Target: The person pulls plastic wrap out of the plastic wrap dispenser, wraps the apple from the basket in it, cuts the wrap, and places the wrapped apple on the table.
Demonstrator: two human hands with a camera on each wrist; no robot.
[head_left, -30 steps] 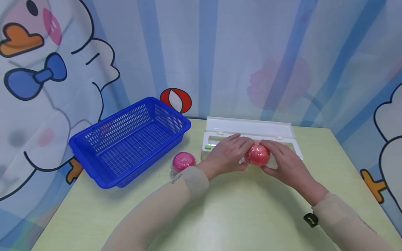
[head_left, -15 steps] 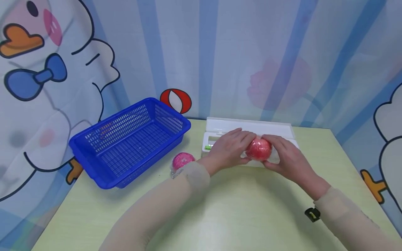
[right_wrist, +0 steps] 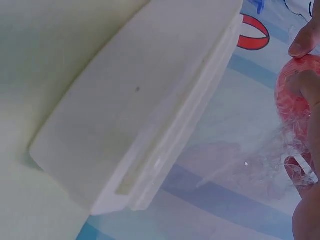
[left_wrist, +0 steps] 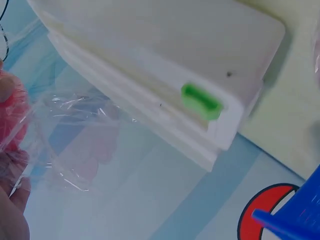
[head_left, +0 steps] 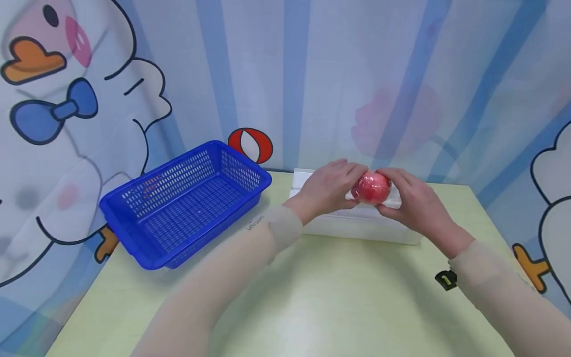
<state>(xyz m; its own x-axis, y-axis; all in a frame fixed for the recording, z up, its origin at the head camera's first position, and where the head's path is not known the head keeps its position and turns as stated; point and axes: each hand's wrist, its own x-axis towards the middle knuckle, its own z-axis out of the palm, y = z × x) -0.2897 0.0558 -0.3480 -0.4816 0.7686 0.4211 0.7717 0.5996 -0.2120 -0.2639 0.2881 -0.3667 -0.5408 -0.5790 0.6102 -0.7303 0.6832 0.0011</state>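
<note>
Both hands hold a red ball-shaped thing (head_left: 372, 188) wrapped in clear plastic film, raised over a long white box (head_left: 357, 225). My left hand (head_left: 330, 186) grips its left side, fingers on top and thumb below. On the other side my right hand (head_left: 412, 203) grips it the same way. Crinkled clear film (left_wrist: 75, 142) hangs loosely from it in the left wrist view; the right wrist view also shows crumpled film (right_wrist: 275, 150). The white box has its lid open at the back, and a green slider (left_wrist: 201, 101) sits at one end.
A blue plastic basket (head_left: 183, 258) stands at the left of the light table (head_left: 312, 297). Behind the table hangs a printed curtain (head_left: 330, 74). A pink sliver (left_wrist: 317, 57) shows at the left wrist view's right edge.
Both hands have lifted the red thing up and slightly right, away from the box, uncovering the box's front. The left sleeve now hides the pink wrapped thing on the table.
</note>
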